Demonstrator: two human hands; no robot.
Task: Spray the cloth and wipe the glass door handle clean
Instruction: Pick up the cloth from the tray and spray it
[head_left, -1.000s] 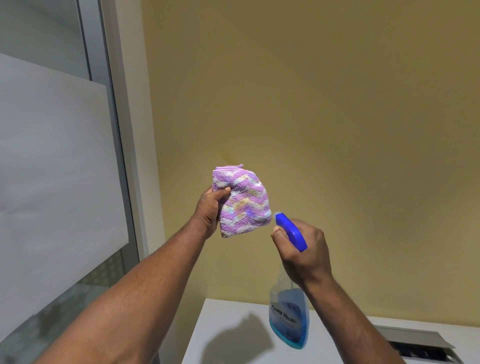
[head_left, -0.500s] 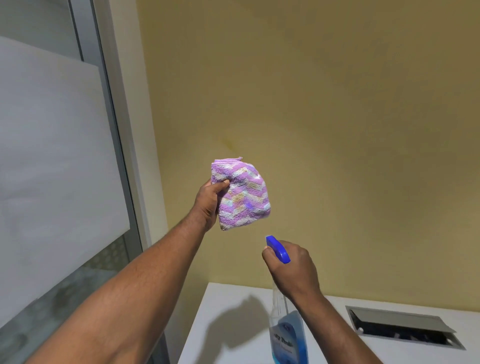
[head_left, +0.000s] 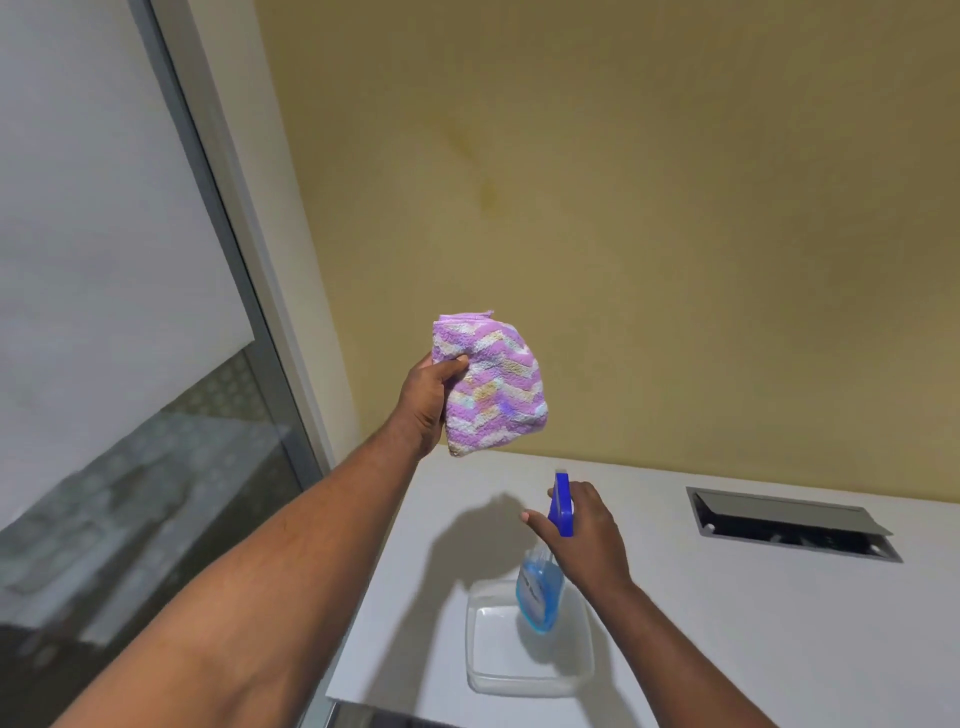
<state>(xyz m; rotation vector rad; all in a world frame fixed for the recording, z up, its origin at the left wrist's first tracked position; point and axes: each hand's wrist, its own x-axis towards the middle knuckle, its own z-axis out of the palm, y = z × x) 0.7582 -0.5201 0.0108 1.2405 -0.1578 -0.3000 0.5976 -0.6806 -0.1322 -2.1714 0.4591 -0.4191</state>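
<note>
A folded purple cloth with a zigzag pattern is held up in front of the yellow wall by my left hand, thumb across its front. Lower right, my right hand grips the neck of a spray bottle with blue liquid and a blue trigger head. The bottle's base hangs just above or inside a clear plastic tub on the white table; I cannot tell whether it touches. No door handle is in view.
A glass door with a frosted panel and grey frame fills the left side. The white table stands against the yellow wall and has a recessed cable slot with a hinged flap at its back right.
My right hand has lowered the spray bottle away from the cloth, down toward the clear tub on the table. The cloth stays raised in my left hand. The view has tilted downward.
</note>
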